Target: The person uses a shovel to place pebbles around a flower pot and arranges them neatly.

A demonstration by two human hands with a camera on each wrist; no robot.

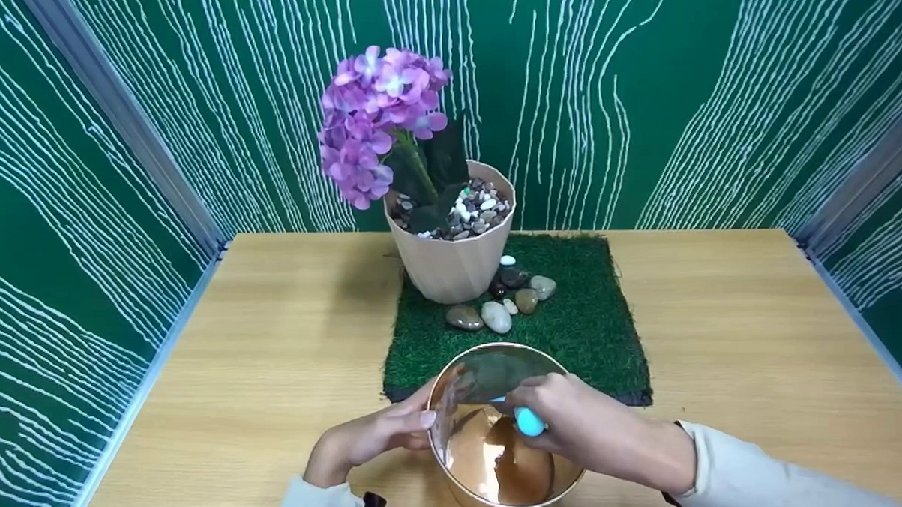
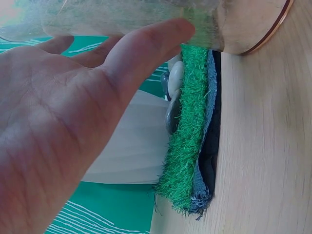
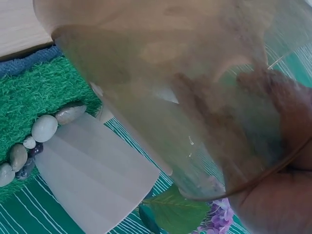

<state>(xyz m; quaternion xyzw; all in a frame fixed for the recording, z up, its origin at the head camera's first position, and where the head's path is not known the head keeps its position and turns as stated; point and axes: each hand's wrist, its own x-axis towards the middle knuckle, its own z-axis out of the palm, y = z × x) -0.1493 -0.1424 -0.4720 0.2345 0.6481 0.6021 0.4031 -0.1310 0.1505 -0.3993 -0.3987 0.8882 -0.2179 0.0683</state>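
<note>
An amber see-through container (image 1: 497, 499) with a round rim stands at the front of the table. My left hand (image 1: 386, 436) holds its left side, the thumb against the wall near the rim and fingers reaching round the far side. In the left wrist view, the thumb (image 2: 156, 41) lies along the clear wall. My right hand (image 1: 569, 418) reaches over the rim and grips a light blue handle (image 1: 530, 422) inside the container. The tool's far end is mostly hidden by the hand. Through the wall in the right wrist view, the fingers (image 3: 209, 117) look blurred.
Behind the container lies a green turf mat (image 1: 574, 339). On it stand a beige pot (image 1: 451, 268) with purple flowers (image 1: 379, 121) and several smooth stones (image 1: 496, 316). Green panels (image 1: 565, 92) with white lines enclose the wooden table (image 1: 296, 326).
</note>
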